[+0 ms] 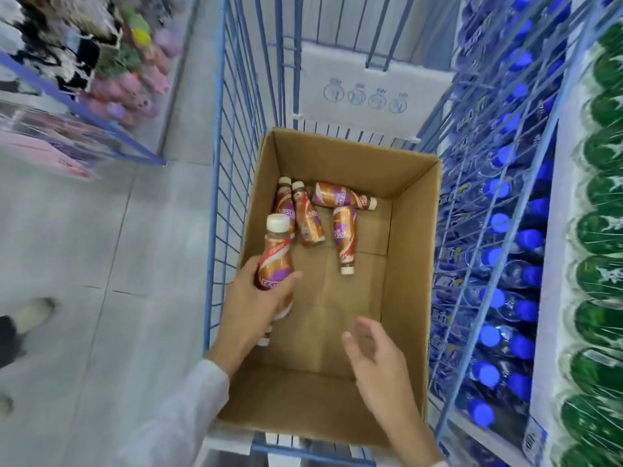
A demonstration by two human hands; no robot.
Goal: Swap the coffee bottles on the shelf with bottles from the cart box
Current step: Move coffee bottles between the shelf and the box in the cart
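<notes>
In the head view, an open brown box [414, 230] is being seen from above, standing inside a blue wire cart [215, 197]. A bottle [274, 261] is being gripped by the left hand [256, 305] at the box's left wall. Fingers and thumb are being curled round its lower body, and its white cap is being pointed toward the box's far end. Below that hand, by the same wall, the capped end of a second bottle [264, 340] is showing; the rest of it is being hidden by the hand. A white sleeve [188, 399] is being worn on the left arm.

The right hand [374, 352] is being held over the box's near half, fingers loosely spread and a little bent, with nothing in it.

Four loose bottles [306, 224] are lying on their sides on the box's floor, in its far left part. Two are lying side by side near the left wall, caps toward the far end. One is lying across, nearest the far end, its cap toward the right wall. One is lying just right of the pair, its cap toward the near end.

Beyond the box's far end, a white carton [371, 96] is being seen in the cart. Right of the box, outside the wire, blue-capped water bottles [499, 224] are being stacked, with green bottles [603, 230] farther right. Left of the box, a grey tiled floor [101, 230] and a pale shoe [33, 313] are showing.
</notes>
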